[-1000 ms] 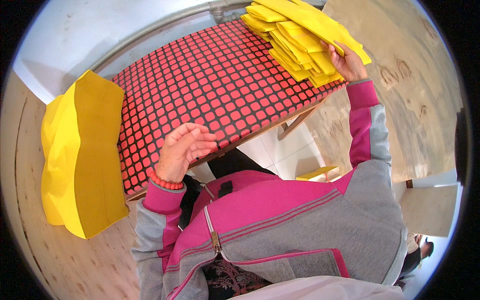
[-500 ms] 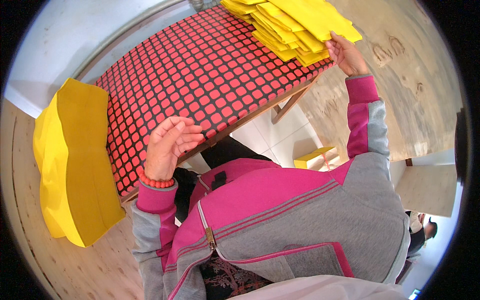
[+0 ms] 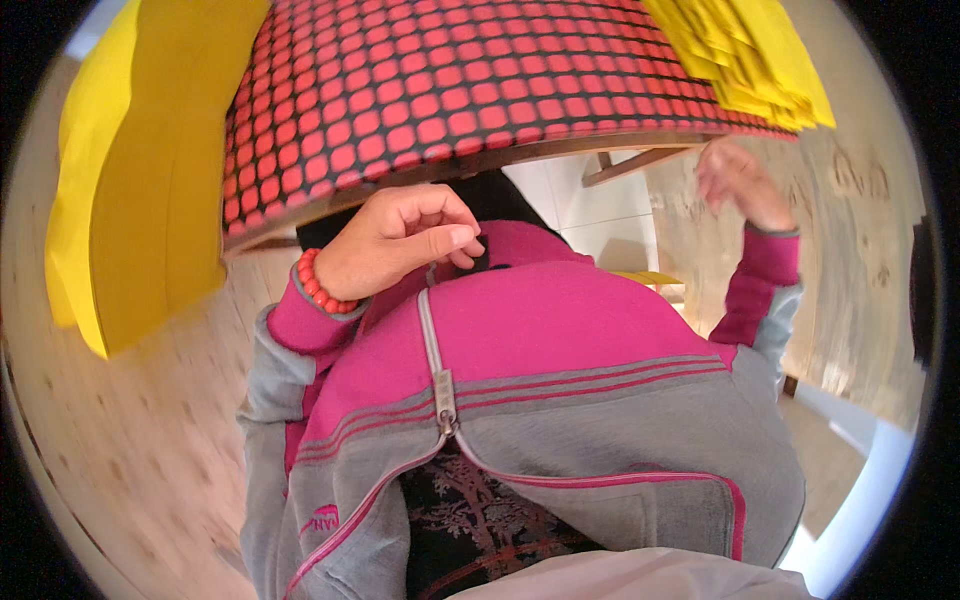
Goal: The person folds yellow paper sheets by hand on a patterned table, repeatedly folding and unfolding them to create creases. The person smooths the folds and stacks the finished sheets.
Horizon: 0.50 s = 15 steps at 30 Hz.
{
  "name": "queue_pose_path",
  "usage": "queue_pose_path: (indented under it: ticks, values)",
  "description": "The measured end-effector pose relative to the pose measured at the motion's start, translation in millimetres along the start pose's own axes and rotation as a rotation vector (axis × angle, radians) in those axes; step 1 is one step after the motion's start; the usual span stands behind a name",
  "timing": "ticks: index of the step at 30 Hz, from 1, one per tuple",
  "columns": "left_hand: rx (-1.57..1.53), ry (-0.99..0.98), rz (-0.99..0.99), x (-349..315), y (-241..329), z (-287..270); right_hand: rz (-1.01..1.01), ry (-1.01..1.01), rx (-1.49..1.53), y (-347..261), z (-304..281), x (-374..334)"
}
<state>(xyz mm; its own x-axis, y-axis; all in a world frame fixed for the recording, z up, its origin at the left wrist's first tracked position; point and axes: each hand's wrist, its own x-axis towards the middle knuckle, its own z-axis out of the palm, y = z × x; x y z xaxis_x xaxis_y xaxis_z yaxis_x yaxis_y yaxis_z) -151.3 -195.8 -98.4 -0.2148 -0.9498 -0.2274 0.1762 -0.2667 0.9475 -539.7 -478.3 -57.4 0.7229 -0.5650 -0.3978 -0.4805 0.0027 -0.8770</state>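
Holding nothing: left hand (image 3: 400,245) loosely curled against the chest, just below the red checked table (image 3: 480,90); right hand (image 3: 735,180) open, blurred, just under the yellow stack (image 3: 750,55). Further yellow sheets (image 3: 140,190) left.

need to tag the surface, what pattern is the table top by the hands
Red rounded squares on a black grid, seen in the head view on the table top.

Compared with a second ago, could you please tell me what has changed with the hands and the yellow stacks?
The right hand has let go of the yellow sheet stack and dropped below the table edge, empty. The left hand has drawn back off the red-and-black checked cloth toward the chest. Both stacks stay put.
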Motion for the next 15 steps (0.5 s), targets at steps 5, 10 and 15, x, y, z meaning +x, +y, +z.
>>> queue_pose_path:
  ticks: [5,10,15]
  values:
    - [-0.013,0.407,-0.131,-58,-58,-15,0.043,-0.376,0.041,27,148,62]
    - [-0.238,0.767,-0.054,-118,-103,-13,-0.655,-0.332,-0.328,3,256,118]
    - [-0.312,0.895,0.073,-143,-133,-10,-0.839,-0.122,-0.564,-9,314,179]
